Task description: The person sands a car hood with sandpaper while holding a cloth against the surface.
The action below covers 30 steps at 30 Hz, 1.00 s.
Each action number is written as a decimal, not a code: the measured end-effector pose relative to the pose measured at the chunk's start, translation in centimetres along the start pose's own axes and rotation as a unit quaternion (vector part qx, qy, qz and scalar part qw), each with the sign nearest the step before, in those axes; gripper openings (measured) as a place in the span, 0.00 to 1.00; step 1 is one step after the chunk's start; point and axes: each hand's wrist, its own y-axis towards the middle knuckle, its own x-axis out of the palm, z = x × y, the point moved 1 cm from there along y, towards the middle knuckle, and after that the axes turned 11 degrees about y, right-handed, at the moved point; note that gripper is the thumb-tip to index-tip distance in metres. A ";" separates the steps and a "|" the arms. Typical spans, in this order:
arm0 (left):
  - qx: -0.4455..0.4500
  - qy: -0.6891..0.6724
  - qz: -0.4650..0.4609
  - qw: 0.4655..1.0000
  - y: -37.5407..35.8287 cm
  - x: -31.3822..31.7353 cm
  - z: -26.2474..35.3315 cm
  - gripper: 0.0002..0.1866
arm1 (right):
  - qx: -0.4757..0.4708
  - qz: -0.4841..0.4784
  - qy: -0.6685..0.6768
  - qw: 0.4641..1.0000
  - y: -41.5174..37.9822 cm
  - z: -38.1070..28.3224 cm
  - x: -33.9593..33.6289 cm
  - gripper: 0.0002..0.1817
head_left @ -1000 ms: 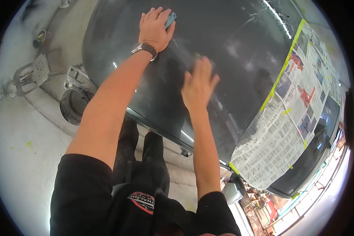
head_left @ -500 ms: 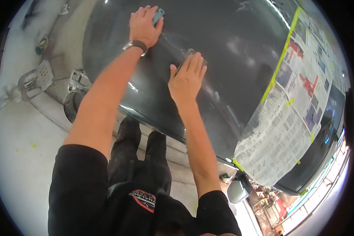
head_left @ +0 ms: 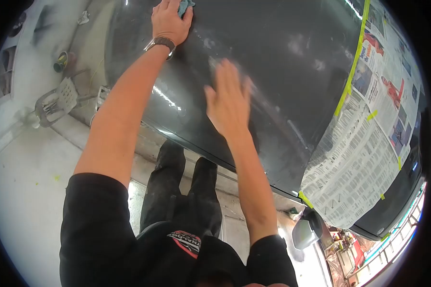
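My left hand rests on the dark grey car hood, closed around a crumpled blue-green cloth that shows beside the thumb. To its lower right, my right hand lies nearly flat over the hood, blurred by motion. Under its fingers is a thin grey piece of sandpaper, mostly hidden by the hand. Whitish dull streaks and smudges mark the panel around both hands.
Newspaper held with yellow-green tape covers the windshield area at the right. A side mirror sticks out below. A grey plastic chair stands at the left, near a small can.
My left hand has slid farther up the hood with the cloth. My right hand has stayed near its place and is now blurred by rubbing. The view has shifted slightly.
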 end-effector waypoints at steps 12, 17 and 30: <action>0.036 0.028 0.004 0.999 0.1 1.4 -1.7 0.23 | -0.037 0.029 0.073 0.996 3.9 -0.7 2.9 0.37; 0.031 0.031 0.003 0.999 0.0 1.7 -2.0 0.24 | 0.190 0.061 -0.098 0.975 -16.1 6.1 -8.1 0.39; 0.040 0.046 -0.026 0.998 0.4 1.6 -2.0 0.24 | 0.218 0.096 -0.044 0.970 -13.6 5.3 -8.4 0.38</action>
